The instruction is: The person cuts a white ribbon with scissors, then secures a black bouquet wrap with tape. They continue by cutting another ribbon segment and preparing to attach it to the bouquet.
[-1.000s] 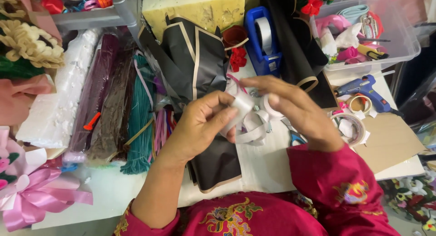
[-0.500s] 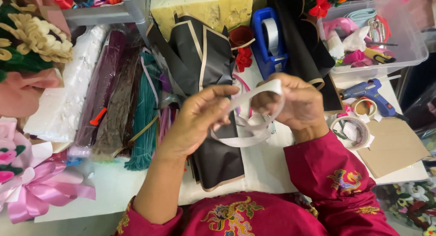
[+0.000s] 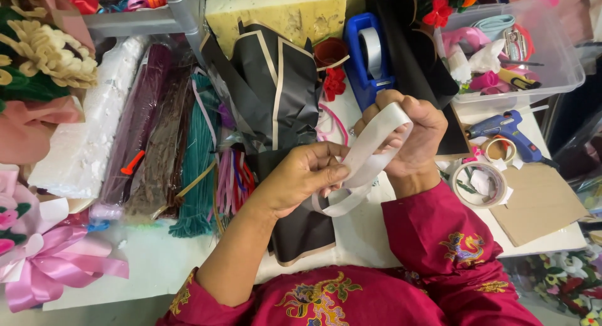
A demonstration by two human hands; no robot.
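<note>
Hands [image 3: 357, 157] loop white ribbon [image 3: 370, 152] above black wrapping paper [image 3: 282, 94].

A ribbon loop [image 3: 367, 160] is hanging between both hands above the surface [image 3: 157, 263]. A tape dispenser [image 3: 367, 56] is standing behind it, a glue gun [image 3: 508, 128] is lying to its right beside a tape roll [image 3: 480, 182], and a bin [image 3: 564, 69] is sitting behind them.

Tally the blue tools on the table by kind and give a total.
Blue tape dispenser: 1
Blue glue gun: 1
Total: 2
The left hand and right hand hold a white ribbon, not counted.
</note>
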